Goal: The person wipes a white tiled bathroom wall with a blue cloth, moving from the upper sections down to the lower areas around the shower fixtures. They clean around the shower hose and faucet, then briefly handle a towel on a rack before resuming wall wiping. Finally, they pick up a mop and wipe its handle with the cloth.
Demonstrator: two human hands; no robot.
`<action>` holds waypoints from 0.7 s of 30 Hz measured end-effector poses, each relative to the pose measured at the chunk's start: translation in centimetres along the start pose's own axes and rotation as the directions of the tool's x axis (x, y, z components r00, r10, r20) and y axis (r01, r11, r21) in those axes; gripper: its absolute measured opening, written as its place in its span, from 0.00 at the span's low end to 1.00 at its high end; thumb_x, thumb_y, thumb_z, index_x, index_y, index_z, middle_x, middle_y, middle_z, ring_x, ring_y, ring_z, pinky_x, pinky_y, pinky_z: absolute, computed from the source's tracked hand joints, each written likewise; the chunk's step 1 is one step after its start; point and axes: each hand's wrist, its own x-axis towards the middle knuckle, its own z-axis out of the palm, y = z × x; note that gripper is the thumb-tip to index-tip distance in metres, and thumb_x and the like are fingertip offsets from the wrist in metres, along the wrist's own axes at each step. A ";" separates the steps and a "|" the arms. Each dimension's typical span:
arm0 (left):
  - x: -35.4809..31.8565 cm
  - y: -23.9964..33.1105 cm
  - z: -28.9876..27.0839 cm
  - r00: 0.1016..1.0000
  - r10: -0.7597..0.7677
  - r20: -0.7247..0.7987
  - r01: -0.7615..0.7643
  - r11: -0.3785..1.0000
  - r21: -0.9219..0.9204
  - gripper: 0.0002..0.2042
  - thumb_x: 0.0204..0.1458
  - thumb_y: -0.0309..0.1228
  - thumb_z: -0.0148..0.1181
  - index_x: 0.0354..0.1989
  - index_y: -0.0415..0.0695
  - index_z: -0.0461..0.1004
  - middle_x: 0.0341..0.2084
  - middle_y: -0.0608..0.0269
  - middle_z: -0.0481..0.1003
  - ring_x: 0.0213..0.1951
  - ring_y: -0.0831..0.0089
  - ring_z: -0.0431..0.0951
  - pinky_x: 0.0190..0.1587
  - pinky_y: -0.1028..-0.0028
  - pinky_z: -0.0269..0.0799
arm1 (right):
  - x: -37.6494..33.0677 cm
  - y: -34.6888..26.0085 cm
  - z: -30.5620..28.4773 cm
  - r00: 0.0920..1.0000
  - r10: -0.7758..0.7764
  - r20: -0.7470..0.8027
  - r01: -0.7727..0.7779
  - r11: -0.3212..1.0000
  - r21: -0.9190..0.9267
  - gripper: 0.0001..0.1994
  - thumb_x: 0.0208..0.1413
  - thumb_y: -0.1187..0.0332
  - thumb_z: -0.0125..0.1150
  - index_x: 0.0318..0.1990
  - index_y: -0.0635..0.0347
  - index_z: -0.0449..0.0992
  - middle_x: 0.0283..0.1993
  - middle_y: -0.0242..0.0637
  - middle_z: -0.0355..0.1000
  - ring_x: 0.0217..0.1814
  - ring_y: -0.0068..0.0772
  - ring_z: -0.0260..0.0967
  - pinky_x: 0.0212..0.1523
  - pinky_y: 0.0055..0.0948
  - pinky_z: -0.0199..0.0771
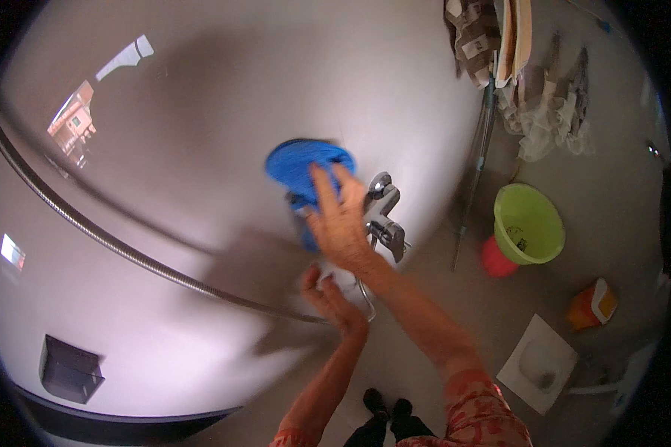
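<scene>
Right hand (pixel 341 223): fingers extended and spread, pressed flat on a blue cloth (pixel 306 165) that spreads out beyond the fingertips and up and to the left of them, against the pale wall (pixel 201 97). The cloth lies just left of the chrome tap (pixel 384 216), which is fixed to the wall; the back of the hand overlaps the tap's left side. Left hand (pixel 328 294): just below the tap, fingers curled around a small white object (pixel 343 279); what the object is cannot be told. A metal hose (pixel 127 249) runs from below the tap away to the left across the wall. Right of the tap, on the floor, stand a green bucket (pixel 529 223) and a red tub (pixel 497 258), touching one another.
</scene>
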 end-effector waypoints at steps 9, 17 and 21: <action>6.9 7.4 -1.7 0.895 0.440 0.071 -0.446 0.888 0.114 0.17 0.52 0.31 0.45 0.49 0.38 0.58 0.52 0.48 0.55 0.53 0.63 0.57 0.56 0.65 0.50 | 2.1 2.0 3.6 1.000 0.011 -0.017 -0.012 0.998 -0.054 0.37 0.37 0.78 0.56 0.61 0.61 0.53 0.64 0.56 0.45 0.61 0.63 0.44 0.62 0.53 0.41; 9.0 8.3 -1.1 0.878 0.473 0.080 -0.479 0.862 0.164 0.17 0.50 0.27 0.47 0.50 0.41 0.60 0.54 0.53 0.56 0.54 0.67 0.57 0.55 0.66 0.51 | 4.9 14.1 3.2 0.890 0.353 -0.288 -0.403 0.905 -0.135 0.35 0.44 0.78 0.49 0.63 0.69 0.45 0.61 0.70 0.44 0.59 0.69 0.47 0.61 0.54 0.46; 9.2 8.2 -0.5 0.885 0.455 0.096 -0.464 0.857 0.223 0.18 0.49 0.25 0.50 0.50 0.41 0.60 0.54 0.52 0.56 0.55 0.65 0.56 0.56 0.65 0.50 | 4.8 16.6 2.7 0.853 0.468 -0.232 -0.479 0.878 0.010 0.33 0.47 0.80 0.45 0.63 0.70 0.45 0.63 0.72 0.39 0.59 0.71 0.46 0.62 0.54 0.43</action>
